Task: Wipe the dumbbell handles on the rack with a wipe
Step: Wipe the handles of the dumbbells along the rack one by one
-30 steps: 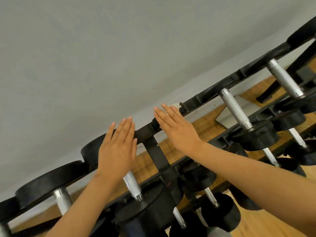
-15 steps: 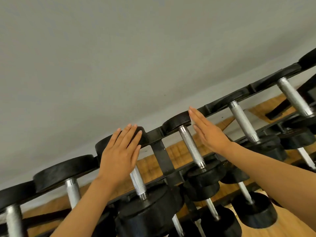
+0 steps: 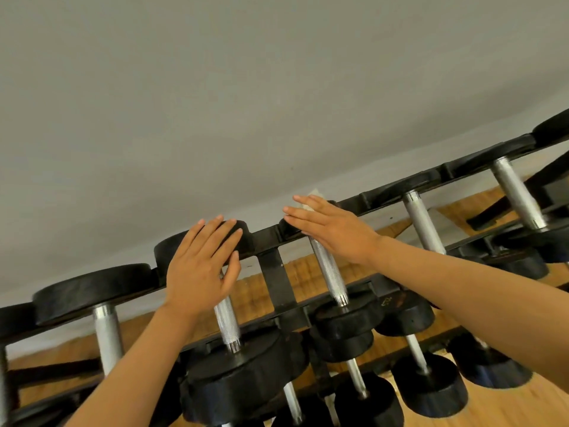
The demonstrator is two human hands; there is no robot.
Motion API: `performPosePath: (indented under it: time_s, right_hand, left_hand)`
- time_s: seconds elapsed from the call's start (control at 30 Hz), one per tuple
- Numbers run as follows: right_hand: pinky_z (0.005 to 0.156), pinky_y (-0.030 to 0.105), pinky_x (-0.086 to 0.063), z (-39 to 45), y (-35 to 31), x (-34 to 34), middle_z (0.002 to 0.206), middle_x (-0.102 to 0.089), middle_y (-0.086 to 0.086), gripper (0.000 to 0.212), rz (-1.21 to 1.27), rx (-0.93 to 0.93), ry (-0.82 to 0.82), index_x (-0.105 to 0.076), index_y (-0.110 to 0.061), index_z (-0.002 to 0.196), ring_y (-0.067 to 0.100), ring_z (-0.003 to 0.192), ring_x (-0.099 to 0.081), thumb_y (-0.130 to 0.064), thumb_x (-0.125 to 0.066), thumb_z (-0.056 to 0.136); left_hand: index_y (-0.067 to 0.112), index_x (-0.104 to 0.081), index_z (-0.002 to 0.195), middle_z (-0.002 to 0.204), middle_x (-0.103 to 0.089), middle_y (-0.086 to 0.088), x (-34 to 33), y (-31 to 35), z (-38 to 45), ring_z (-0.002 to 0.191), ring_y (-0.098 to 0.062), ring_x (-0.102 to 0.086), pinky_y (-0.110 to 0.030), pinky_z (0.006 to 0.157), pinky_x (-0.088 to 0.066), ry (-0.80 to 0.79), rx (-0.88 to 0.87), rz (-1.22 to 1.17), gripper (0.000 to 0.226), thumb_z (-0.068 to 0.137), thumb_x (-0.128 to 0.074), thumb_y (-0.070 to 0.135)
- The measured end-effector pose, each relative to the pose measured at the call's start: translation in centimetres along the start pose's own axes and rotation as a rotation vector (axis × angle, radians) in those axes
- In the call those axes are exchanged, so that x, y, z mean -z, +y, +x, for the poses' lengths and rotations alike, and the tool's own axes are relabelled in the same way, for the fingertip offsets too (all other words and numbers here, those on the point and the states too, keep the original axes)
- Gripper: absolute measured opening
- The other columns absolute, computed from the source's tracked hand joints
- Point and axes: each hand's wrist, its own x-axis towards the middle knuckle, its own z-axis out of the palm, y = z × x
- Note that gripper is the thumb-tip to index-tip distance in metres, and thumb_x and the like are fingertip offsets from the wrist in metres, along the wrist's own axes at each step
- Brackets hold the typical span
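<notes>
At the far left a dumbbell handle [image 3: 107,337] is standing steeply on the rack [image 3: 278,277], and another at the very edge is being cut off by the frame. The left hand [image 3: 200,266] is lying flat with its fingers [image 3: 212,235] straight and close together, holding nothing; the fingertips are resting on or just over a black dumbbell head [image 3: 175,246] on the rack's far rail, though actual contact is hard to judge. Below the palm a knurled handle [image 3: 228,318] is emerging, its upper part hidden by the hand.

Right of those fingers, past the rack's black upright bracket, the right hand [image 3: 332,229] is stretching out flat, fingers straight, over the top of the next handle [image 3: 329,272]. A pale scrap — the wipe [image 3: 311,200] — is peeking out beyond its fingers, mostly covered by the hand, so whether it is being pressed or pinched cannot be made out. It is lying at that handle's far end, against the wall [image 3: 246,103].

Further right two more handles [image 3: 423,223] are showing, the last partly cut off. Lower dumbbells and the wooden floor [image 3: 523,408] are showing beneath both forearms.
</notes>
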Motion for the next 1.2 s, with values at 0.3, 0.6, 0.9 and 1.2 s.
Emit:
performPosePath:
  time_s: [0.3, 0.6, 0.9, 1.2]
  right_hand:
    - [0.115, 0.035, 0.01, 4.2, -3.1, -0.3, 0.163, -0.005, 0.006, 0.063, -0.28, 0.114, -0.273, -0.009, -0.014, 0.156, 0.022, 0.15, -0.003, -0.005, -0.036, 0.1]
    - [0.117, 0.04, -0.029, 0.5, -0.5, -0.1, 0.148, -0.046, 0.01, 0.046, -0.099, -0.083, 0.053, -0.049, -0.009, 0.141, 0.027, 0.135, -0.045, -0.029, -0.028, 0.105]
    - [0.12, 0.046, -0.02, -0.7, -2.3, -1.4, 0.154, -0.036, 0.008, 0.044, 0.128, -0.306, 0.243, -0.041, -0.009, 0.146, 0.031, 0.147, -0.021, -0.02, -0.04, 0.103]
    - [0.116, 0.044, -0.03, 1.7, -2.6, -1.7, 0.145, -0.049, 0.009, 0.06, -0.265, -0.025, 0.057, -0.055, -0.008, 0.136, 0.029, 0.138, -0.041, 0.0, -0.074, 0.079]
  left_hand:
    - [0.009, -0.067, 0.126, 0.134, -0.062, -0.009, -0.5, -0.3, -0.4, 0.131, -0.024, -0.052, -0.045, 0.114, -0.037, 0.049, -0.017, 0.026, 0.037, 0.098, -0.049, 0.027]
    - [0.01, -0.07, 0.122, 0.13, -0.065, -0.008, -1.2, -0.5, -0.6, 0.129, -0.024, -0.055, -0.043, 0.112, -0.04, 0.135, -0.036, 0.043, 0.034, 0.097, -0.053, 0.026]
    - [0.01, -0.072, 0.119, 0.127, -0.067, -0.008, -1.7, -0.6, -0.6, 0.126, -0.024, -0.058, -0.042, 0.109, -0.043, 0.227, -0.049, 0.028, 0.032, 0.093, -0.059, 0.024]
    - [0.008, -0.073, 0.116, 0.125, -0.068, -0.008, -1.5, -0.7, -0.5, 0.124, -0.025, -0.06, -0.042, 0.108, -0.044, 0.274, -0.078, 0.011, 0.031, 0.094, -0.058, 0.024]
